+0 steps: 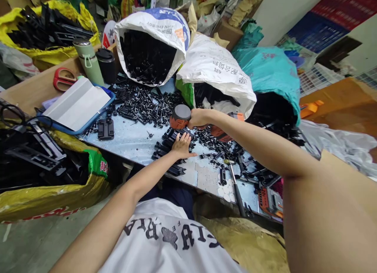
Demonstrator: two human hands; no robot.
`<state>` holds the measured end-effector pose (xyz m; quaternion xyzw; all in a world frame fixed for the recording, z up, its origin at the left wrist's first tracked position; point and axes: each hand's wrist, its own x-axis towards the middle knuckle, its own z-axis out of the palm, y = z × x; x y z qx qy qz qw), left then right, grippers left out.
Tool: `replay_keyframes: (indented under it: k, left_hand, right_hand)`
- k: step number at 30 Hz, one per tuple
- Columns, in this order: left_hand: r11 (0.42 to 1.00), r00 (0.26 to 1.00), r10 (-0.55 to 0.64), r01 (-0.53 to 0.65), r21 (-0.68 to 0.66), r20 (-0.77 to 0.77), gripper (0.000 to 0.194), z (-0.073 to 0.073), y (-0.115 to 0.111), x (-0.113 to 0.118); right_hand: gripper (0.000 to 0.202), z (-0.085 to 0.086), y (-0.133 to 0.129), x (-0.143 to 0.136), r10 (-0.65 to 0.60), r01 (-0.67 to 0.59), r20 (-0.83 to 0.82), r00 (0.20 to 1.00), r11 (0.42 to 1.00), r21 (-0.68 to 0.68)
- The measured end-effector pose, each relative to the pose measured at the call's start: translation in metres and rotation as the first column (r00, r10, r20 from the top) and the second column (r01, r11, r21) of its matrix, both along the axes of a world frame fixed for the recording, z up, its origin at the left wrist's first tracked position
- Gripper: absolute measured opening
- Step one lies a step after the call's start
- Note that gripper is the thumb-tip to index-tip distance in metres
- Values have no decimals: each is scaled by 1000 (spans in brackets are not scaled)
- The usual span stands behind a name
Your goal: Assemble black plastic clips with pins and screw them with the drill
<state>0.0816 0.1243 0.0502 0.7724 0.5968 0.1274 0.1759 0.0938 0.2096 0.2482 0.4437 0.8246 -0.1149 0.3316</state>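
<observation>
An orange and grey power tool (180, 116) is gripped in my right hand (200, 119), above the pile of small parts at the middle of the table. My left hand (182, 146) lies with fingers spread on a row of black plastic parts (163, 149), just below the tool. The tool's tip is hidden from view. Many small black pieces with metal pins (144, 104) are heaped behind both hands. A single small piece (150, 134) sits apart on the light blue table (126, 141), left of the row.
Three sacks of black parts (218, 63) stand along the back. A hammer (236, 190) and an orange battery tool (269, 202) lie at the right. Scissors (64, 79), a tray (78, 104) and cups (90, 61) are left. Yellow bags (59, 198) flank the table's left side.
</observation>
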Motion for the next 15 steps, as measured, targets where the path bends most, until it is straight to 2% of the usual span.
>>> replay_keyframes:
  k: [3,7,12,15]
  left_hand:
    - [999,999,24,-23,-32,32,98,2,-25,-7]
    - [999,999,30,-29,-20,30,102,-3,-56,-16]
    - [999,1000,-20,20,48,13,98,-10,-62,-19]
    - [994,1000,-10,10,113,2,97,-11,-62,-19]
  right_hand:
    - [23,5,-12,3,35,-33,-36,999,998,47]
    - [24,7,-24,2,31,-32,-51,998,999,-10]
    - [19,0,-36,-10,70,-71,-11,997,996,-50]
    - [22,4,-50,-10,138,-138,3,990,990,31]
